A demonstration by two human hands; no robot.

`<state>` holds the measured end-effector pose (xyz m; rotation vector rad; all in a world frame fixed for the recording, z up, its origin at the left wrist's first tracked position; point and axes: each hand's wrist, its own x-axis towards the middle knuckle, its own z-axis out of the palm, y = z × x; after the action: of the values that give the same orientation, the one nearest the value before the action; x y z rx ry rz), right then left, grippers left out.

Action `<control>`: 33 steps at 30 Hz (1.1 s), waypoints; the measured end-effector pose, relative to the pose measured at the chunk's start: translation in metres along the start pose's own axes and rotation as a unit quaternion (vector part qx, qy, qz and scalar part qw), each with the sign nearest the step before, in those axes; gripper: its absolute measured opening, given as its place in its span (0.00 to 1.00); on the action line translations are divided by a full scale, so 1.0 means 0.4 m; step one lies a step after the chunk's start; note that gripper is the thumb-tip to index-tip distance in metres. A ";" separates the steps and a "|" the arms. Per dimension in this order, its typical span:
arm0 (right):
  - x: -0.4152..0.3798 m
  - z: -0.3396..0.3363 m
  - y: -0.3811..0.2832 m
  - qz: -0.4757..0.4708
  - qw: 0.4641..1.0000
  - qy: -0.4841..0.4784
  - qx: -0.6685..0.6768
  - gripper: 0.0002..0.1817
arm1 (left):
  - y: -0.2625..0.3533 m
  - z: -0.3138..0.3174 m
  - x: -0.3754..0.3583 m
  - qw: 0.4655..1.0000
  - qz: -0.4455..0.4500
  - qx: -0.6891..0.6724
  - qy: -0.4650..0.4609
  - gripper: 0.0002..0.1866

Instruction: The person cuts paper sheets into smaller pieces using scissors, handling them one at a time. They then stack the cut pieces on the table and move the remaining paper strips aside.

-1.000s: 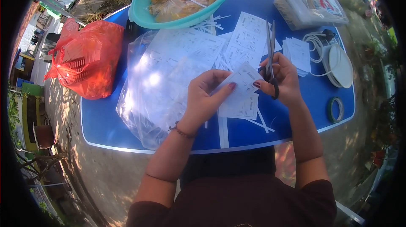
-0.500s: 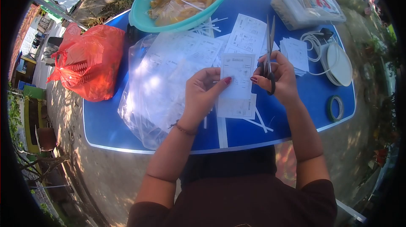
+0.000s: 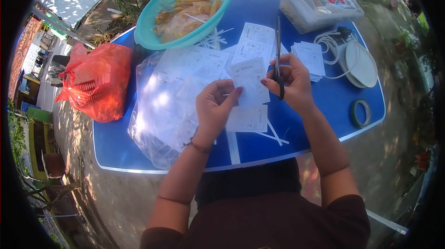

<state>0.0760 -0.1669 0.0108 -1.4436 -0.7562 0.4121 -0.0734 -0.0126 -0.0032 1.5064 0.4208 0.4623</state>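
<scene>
Between thumb and fingers, my left hand (image 3: 216, 103) pinches a small printed paper slip (image 3: 250, 82) by its left edge. My right hand (image 3: 292, 81) is closed around a pair of scissors (image 3: 278, 54), its blades pointing away from me; the thumb comes close to the slip's right edge. Beneath the slip, another printed paper (image 3: 248, 118) lies on the table. Farther off lies a longer printed sheet (image 3: 255, 40). Left of my hands, large printed sheets (image 3: 190, 61) are spread beside a clear plastic bag (image 3: 157, 147). A pile of cut slips (image 3: 309, 59) sits right of the scissors.
The blue table (image 3: 306, 128) also bears a turquoise basin (image 3: 143, 40) with packed food, a red plastic bag (image 3: 104, 82), and a clear lidded container (image 3: 296, 12). At the right are a white round device (image 3: 364, 63) with its cable and a green tape roll (image 3: 360, 113). Paper strips (image 3: 274, 134) lie about.
The held slip has tilted and shifted slightly left with both hands. The scissors have turned edge-on, their blades now looking closer together. The whole view has shifted a little.
</scene>
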 end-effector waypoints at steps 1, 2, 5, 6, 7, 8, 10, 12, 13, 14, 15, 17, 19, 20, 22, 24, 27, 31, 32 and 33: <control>0.000 -0.006 -0.001 -0.009 1.000 0.006 -0.002 0.22 | 0.008 0.009 0.005 1.000 -0.003 0.015 -0.011 0.22; 0.000 -0.013 -0.005 -0.013 1.000 0.022 -0.008 0.22 | 0.018 0.023 0.009 0.999 0.011 0.031 -0.025 0.26; 0.012 -0.047 -0.010 -0.043 0.996 0.074 -0.033 0.21 | 0.048 0.052 0.025 0.992 0.032 0.063 -0.103 0.44; 0.016 -0.063 -0.015 -0.042 0.994 0.099 -0.035 0.21 | 0.053 0.067 0.037 0.988 0.050 0.071 -0.125 0.43; 0.020 -0.081 -0.020 -0.040 0.991 0.124 -0.037 0.21 | 0.058 0.091 0.047 0.984 0.068 0.079 -0.147 0.42; 0.023 -0.098 -0.025 -0.039 0.987 0.149 -0.038 0.21 | 0.068 0.116 0.056 0.978 0.087 0.087 -0.169 0.42; 0.030 -0.137 -0.019 -0.044 0.974 0.211 -0.076 0.21 | 0.086 0.162 0.076 0.967 0.084 0.114 -0.211 0.40; 0.038 -0.180 0.004 -0.063 0.953 0.270 -0.122 0.20 | 0.070 0.209 0.113 0.947 0.103 0.165 -0.256 0.41; 0.037 -0.195 0.004 -0.058 0.940 0.298 -0.153 0.20 | 0.050 0.233 0.131 0.948 0.100 0.157 -0.259 0.39; 0.035 -0.211 0.004 -0.046 0.927 0.313 -0.202 0.20 | 0.033 0.257 0.151 0.943 0.120 0.176 -0.256 0.39; 0.033 -0.224 0.004 -0.033 0.911 0.325 -0.250 0.20 | 0.018 0.280 0.171 0.937 0.139 0.196 -0.252 0.39; 0.036 -0.244 0.008 0.001 0.883 0.343 -0.319 0.21 | -0.002 0.315 0.194 0.928 0.167 0.233 -0.240 0.38; 0.039 -0.261 0.028 -0.001 0.871 0.343 -0.351 0.21 | -0.015 0.344 0.203 0.919 0.185 0.266 -0.225 0.38; 0.040 -0.266 0.037 -0.001 0.865 0.342 -0.367 0.22 | -0.019 0.353 0.202 0.920 0.178 0.263 -0.229 0.38; 0.044 -0.269 0.049 0.001 0.856 0.338 -0.392 0.23 | -0.026 0.362 0.197 0.923 0.164 0.257 -0.235 0.38; 0.047 -0.268 0.054 0.018 0.841 0.334 -0.425 0.23 | -0.052 0.358 0.197 0.909 0.216 0.296 -0.199 0.35; 0.044 -0.258 0.042 0.042 0.819 0.336 -0.462 0.23 | -0.051 0.328 0.186 0.901 0.243 0.315 -0.169 0.29; 0.041 -0.226 0.021 -0.027 0.858 0.326 -0.395 0.21 | -0.004 0.249 0.166 0.911 0.228 0.301 -0.166 0.22; 0.040 -0.215 0.021 -0.052 0.876 0.312 -0.364 0.21 | 0.005 0.222 0.158 0.909 0.218 0.299 -0.190 0.21; 0.039 -0.200 0.021 -0.068 0.895 0.276 -0.344 0.21 | 0.015 0.191 0.149 0.907 0.207 0.296 -0.214 0.20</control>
<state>0.1430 -0.2138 0.0094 -2.0237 -0.5404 -0.4241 0.0177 -0.0451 0.0058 2.2469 -0.1371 0.3245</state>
